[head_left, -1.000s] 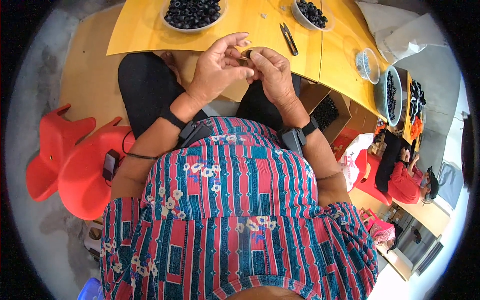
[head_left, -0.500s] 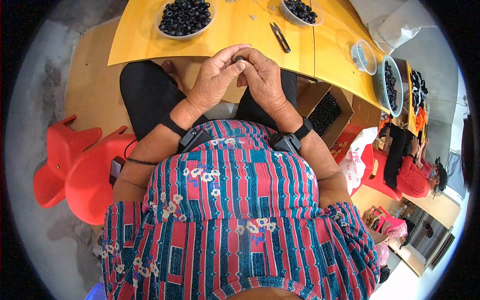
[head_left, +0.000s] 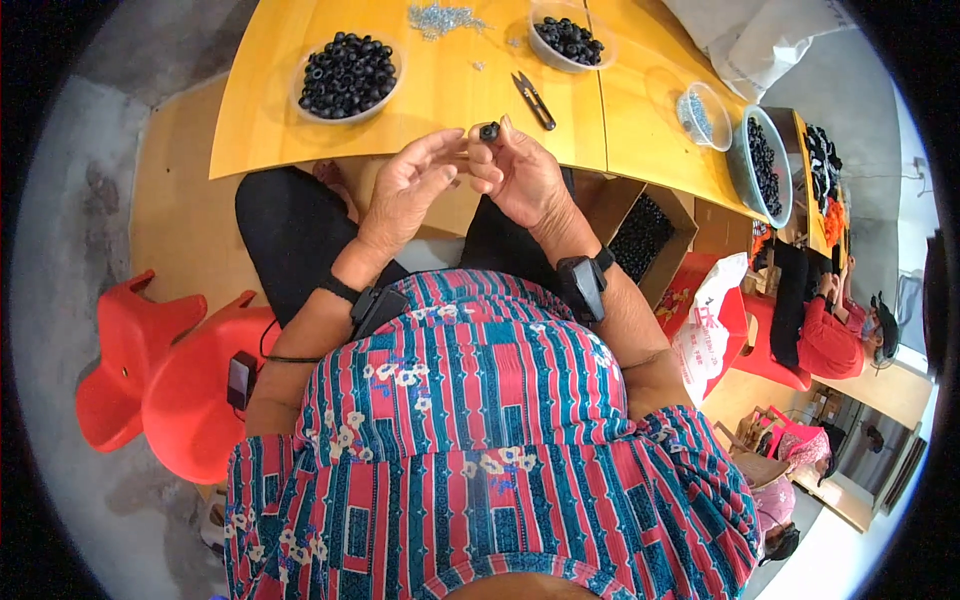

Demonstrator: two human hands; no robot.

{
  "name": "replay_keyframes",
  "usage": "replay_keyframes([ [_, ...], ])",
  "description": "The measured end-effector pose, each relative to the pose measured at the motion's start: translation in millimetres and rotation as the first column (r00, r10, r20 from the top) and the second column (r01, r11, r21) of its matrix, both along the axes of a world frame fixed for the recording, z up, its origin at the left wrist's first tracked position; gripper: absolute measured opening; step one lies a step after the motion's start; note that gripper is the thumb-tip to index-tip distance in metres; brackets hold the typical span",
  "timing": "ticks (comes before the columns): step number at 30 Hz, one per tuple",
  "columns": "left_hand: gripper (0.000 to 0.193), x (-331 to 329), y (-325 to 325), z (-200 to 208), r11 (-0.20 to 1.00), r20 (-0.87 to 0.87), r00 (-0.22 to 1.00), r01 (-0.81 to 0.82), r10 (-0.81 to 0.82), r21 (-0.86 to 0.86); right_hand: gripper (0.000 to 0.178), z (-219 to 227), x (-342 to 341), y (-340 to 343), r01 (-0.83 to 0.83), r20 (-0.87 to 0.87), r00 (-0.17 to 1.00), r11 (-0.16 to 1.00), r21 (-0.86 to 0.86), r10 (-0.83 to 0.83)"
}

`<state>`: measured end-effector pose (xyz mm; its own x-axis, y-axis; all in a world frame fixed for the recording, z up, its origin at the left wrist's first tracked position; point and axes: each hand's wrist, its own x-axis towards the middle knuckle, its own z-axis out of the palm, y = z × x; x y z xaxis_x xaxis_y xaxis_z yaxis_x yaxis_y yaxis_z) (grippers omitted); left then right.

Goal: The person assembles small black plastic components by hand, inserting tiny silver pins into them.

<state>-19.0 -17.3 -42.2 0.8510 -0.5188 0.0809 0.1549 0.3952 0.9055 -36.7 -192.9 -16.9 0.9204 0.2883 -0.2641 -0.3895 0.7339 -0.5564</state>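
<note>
Head view: right hand (head_left: 520, 180) pinches black bead (head_left: 489, 131); left hand (head_left: 405, 190) open beside it.

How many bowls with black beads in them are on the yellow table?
3: one clear bowl at the table's left, one at the top middle, and a bigger one at the right end. More may sit past the right rim.

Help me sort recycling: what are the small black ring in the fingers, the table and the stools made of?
Black ring: probably matte plastic or rubber, dull and unreflective. Table: wood or laminate, smooth yellow, faint grain. Red stools: moulded plastic, glossy with rounded edges.
</note>
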Motion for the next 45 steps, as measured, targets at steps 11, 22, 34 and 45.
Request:
replay_keyframes([
  [11, 0.041, -3, 12, -4, 1.000, -0.120, 0.993, 0.026, -0.024, 0.010, 0.025, 24, 57, -43, 0.430, 0.136, 0.899, 0.776, -0.462, -0.417],
  [22, 0.038, 2, 18, -7, 0.997, -0.134, 0.991, 0.012, -0.022, -0.078, 0.020, 32, 78, -32, 0.534, 0.301, 0.817, 0.448, -0.717, -0.492],
  [34, 0.037, -2, 19, -1, 0.983, -0.205, 0.976, 0.041, -0.078, -0.176, 0.016, 38, 87, 50, 0.636, 0.553, 0.736, -0.120, -0.762, 0.391],
  [45, 0.039, -2, 10, 5, 0.958, -0.219, 0.968, 0.057, -0.122, -0.280, 0.021, 50, 112, 74, 0.584, 0.334, 0.764, -0.371, -0.723, 0.552],
])
